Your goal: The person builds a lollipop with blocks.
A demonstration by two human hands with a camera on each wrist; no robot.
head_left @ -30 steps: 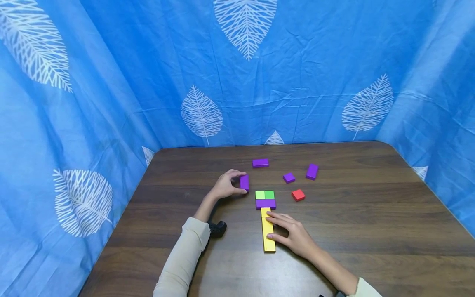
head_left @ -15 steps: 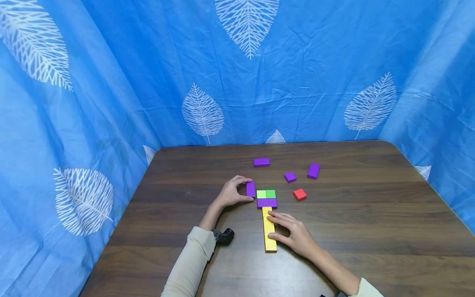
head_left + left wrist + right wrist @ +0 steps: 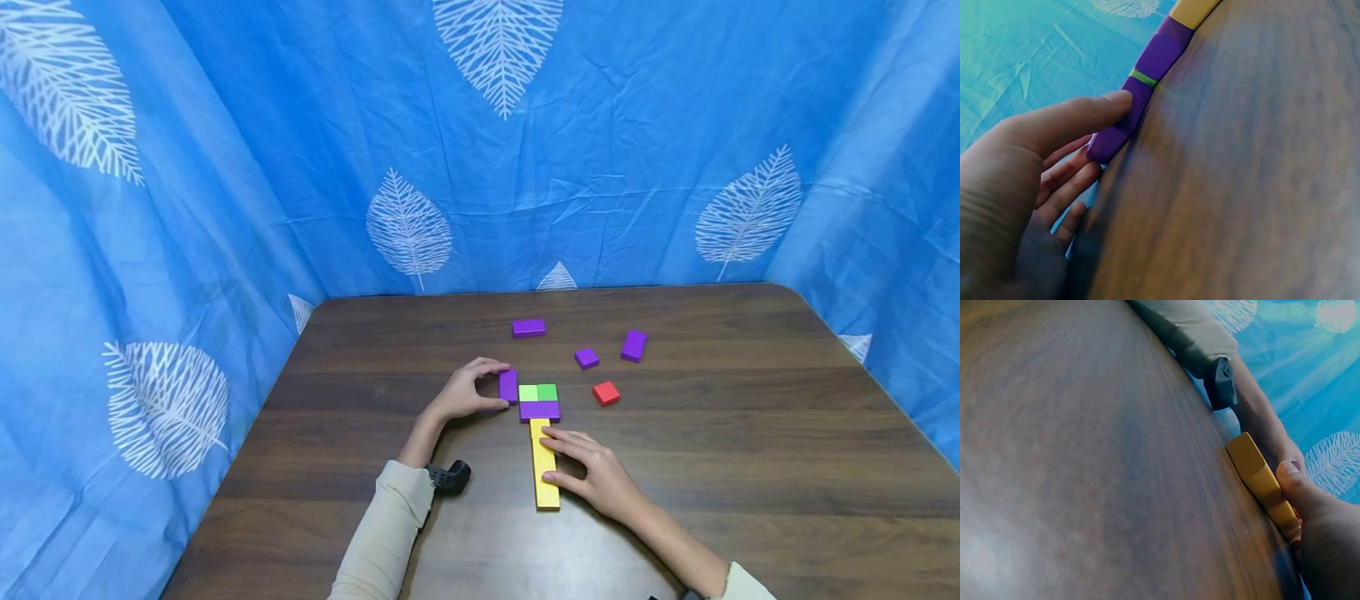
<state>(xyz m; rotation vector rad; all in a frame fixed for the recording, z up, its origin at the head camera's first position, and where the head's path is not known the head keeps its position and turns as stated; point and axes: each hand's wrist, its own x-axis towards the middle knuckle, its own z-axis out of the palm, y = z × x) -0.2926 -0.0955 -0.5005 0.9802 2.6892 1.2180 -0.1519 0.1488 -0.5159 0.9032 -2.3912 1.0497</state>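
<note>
My left hand [image 3: 462, 393] pinches a purple block [image 3: 508, 387] lengthwise between thumb and fingers, just left of the light green block [image 3: 528, 392]. A darker green block [image 3: 547, 392] adjoins the light green one. Below this pair lies another purple block [image 3: 540, 410], set crosswise. From it a yellow column [image 3: 546, 483], a short block and a long one, runs towards me. The fingertips and thumb of my right hand [image 3: 600, 475] rest against the column's right side. In the left wrist view the held purple block [image 3: 1110, 139] shows between thumb and fingers.
Behind the figure lies a loose purple block [image 3: 528, 328]. To the right are a small purple block [image 3: 587, 358], a longer purple block [image 3: 633, 346] and a red block [image 3: 606, 393]. All are on a brown wooden table [image 3: 712, 433], with a blue leaf-patterned curtain [image 3: 600, 150] around it.
My left hand has brought the purple block right and towards me, up beside the light green block. My right hand keeps its place on the yellow column.
</note>
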